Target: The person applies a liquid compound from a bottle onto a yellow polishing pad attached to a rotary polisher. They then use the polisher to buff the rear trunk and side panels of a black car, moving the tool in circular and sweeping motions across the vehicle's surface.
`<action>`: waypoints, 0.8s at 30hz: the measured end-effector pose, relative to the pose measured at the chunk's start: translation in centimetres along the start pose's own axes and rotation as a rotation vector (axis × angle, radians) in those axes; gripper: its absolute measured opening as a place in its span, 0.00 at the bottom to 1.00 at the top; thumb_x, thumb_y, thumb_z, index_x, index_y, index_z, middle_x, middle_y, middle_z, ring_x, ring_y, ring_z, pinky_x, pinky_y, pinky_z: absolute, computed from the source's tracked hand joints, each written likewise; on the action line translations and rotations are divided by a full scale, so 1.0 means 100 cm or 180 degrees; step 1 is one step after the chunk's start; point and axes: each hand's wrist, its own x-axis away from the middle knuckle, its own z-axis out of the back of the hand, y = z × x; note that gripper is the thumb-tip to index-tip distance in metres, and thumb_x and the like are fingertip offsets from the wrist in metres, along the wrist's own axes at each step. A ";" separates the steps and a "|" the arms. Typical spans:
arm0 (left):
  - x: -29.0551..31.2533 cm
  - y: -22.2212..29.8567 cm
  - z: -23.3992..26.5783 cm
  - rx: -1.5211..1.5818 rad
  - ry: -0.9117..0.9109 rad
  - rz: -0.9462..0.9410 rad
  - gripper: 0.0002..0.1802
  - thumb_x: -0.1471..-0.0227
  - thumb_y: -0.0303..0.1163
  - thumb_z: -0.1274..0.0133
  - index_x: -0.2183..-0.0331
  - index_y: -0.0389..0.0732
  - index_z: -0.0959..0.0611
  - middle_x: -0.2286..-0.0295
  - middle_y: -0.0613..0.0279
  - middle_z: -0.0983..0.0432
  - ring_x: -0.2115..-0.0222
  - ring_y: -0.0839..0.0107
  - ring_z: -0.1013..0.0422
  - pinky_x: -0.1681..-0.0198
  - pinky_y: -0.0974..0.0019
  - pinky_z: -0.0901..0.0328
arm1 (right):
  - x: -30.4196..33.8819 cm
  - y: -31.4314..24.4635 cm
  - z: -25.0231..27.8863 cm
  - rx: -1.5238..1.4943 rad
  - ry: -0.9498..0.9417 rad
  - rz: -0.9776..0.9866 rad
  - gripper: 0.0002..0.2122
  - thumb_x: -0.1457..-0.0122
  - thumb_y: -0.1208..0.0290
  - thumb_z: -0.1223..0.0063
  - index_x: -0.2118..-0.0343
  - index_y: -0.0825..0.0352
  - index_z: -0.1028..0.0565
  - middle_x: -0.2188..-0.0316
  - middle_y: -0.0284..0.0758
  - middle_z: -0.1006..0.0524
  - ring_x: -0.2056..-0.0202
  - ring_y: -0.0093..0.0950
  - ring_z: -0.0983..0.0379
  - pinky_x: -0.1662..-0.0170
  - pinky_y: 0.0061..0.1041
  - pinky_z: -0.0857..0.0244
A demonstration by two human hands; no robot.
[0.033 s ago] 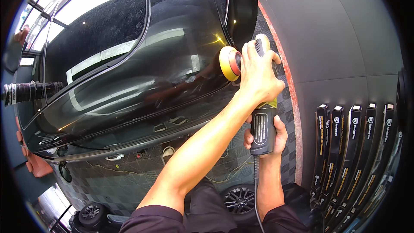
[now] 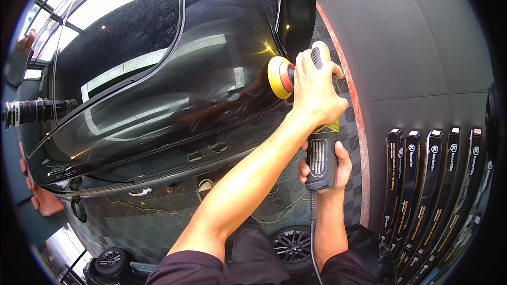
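Observation:
Both of my hands are wrapped round a dark electric polisher (image 2: 320, 159). Its round yellow foam pad (image 2: 277, 77), on an orange-red backing, is tipped on edge against the rear corner of a glossy black car (image 2: 222, 74). My left hand (image 2: 318, 92) reaches across and grips the front end, by the pale-topped head. Lower down, my right hand (image 2: 342, 166) holds the vented rear body from beneath, its thumb along the side. A cord (image 2: 313, 216) runs from the polisher's tail down past my right forearm. The pad's contact edge with the paint is partly hidden.
To the right, several long black boxes (image 2: 413, 179) stand against the dark grey wall (image 2: 417, 47). A red strip (image 2: 353, 95) edges the tiled floor (image 2: 348, 121). A thin yellowish cable (image 2: 158, 210) lies across the tiles. A black-wrapped tube (image 2: 39, 112) juts in at left.

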 end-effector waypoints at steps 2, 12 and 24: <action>-0.002 0.000 0.002 0.0062 0.0018 0.0025 0.33 0.67 0.30 0.29 0.54 0.48 0.19 0.36 0.37 0.52 0.32 0.38 0.56 0.30 0.45 0.50 | -0.003 -0.003 -0.004 0.0050 -0.0005 -0.0037 0.32 0.34 0.49 0.51 0.45 0.80 0.36 0.56 0.54 0.25 0.71 0.46 0.20 0.74 0.42 0.20; 0.001 0.000 0.023 0.0094 0.0142 0.0067 0.32 0.68 0.30 0.30 0.54 0.51 0.18 0.36 0.36 0.51 0.31 0.37 0.56 0.30 0.46 0.52 | -0.008 0.004 -0.010 0.0143 -0.0025 -0.0116 0.32 0.34 0.50 0.51 0.45 0.81 0.35 0.55 0.54 0.25 0.71 0.46 0.19 0.73 0.42 0.20; -0.043 -0.046 0.106 -0.0401 0.0617 -0.0532 0.28 0.68 0.29 0.32 0.58 0.44 0.19 0.58 0.56 0.27 0.58 0.60 0.27 0.53 0.59 0.30 | -0.084 0.043 -0.059 0.0625 -0.0426 -0.0096 0.30 0.35 0.63 0.46 0.33 0.58 0.44 0.58 0.48 0.23 0.76 0.40 0.19 0.76 0.36 0.20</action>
